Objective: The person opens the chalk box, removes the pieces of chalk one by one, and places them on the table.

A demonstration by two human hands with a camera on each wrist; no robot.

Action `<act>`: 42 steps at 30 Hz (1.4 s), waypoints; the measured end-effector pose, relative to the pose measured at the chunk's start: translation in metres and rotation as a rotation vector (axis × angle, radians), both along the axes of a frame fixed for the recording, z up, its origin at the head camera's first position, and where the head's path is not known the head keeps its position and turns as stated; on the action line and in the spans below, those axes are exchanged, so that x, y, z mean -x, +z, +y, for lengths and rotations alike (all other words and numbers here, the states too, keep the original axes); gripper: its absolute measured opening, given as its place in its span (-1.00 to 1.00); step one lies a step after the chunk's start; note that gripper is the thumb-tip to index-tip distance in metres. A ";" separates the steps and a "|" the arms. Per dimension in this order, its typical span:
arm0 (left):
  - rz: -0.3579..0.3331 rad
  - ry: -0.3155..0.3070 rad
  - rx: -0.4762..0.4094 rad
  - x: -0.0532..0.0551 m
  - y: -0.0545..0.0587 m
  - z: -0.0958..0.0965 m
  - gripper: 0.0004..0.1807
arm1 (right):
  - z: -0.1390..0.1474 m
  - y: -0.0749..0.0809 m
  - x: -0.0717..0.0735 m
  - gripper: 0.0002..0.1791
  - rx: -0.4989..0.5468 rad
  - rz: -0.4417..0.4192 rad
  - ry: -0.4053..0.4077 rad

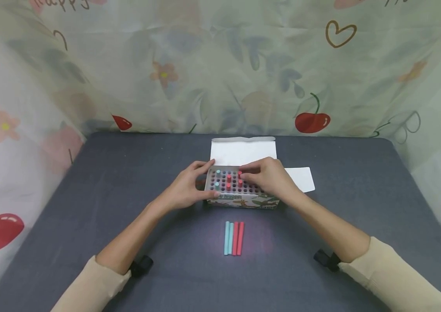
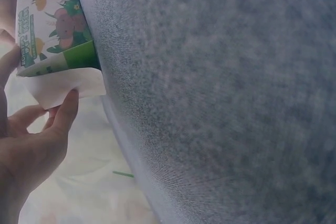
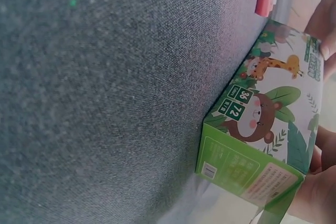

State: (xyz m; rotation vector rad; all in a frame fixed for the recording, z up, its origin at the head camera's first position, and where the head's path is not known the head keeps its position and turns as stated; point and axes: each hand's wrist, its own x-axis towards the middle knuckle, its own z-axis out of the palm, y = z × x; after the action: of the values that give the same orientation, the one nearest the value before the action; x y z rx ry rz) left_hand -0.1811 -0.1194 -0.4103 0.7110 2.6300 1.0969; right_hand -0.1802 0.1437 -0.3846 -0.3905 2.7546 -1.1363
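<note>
An open cardboard box (image 1: 244,201) with animal drawings stands mid-table, a tray full of round holes (image 1: 212,178) inside it. My left hand (image 1: 186,186) grips the box's left end, thumb at the front corner and a finger at the back corner. Over the tray, my right hand (image 1: 273,175) pinches the top of a red chalk stick (image 1: 240,174) standing in a hole. Other red chalk sticks (image 1: 228,178) and light blue ones (image 1: 218,173) stand upright in nearby holes. Two light blue chalks (image 1: 226,238) and two red chalks (image 1: 241,238) lie side by side before the box.
The box's white lid (image 1: 243,151) is folded back behind it, and a white side flap (image 1: 300,179) sticks out to the right. A dark grey cloth (image 1: 127,173) covers the table. Printed curtains (image 1: 212,78) hang behind and at both sides.
</note>
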 end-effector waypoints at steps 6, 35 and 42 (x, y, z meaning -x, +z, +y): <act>-0.005 0.001 0.006 0.000 0.000 0.000 0.01 | -0.005 -0.003 0.001 -0.72 -0.040 0.020 -0.006; 0.002 0.008 0.019 0.000 0.001 0.000 0.01 | -0.008 -0.011 -0.004 -0.84 -0.051 0.171 -0.009; 0.005 0.007 0.017 0.000 0.002 0.001 0.00 | -0.007 -0.007 -0.005 -0.83 0.058 0.092 -0.015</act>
State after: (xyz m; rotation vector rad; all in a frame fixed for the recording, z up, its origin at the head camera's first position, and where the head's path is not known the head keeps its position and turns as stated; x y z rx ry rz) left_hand -0.1808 -0.1187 -0.4079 0.7026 2.6448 1.0750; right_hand -0.1754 0.1365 -0.3913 -0.4400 2.8125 -1.2340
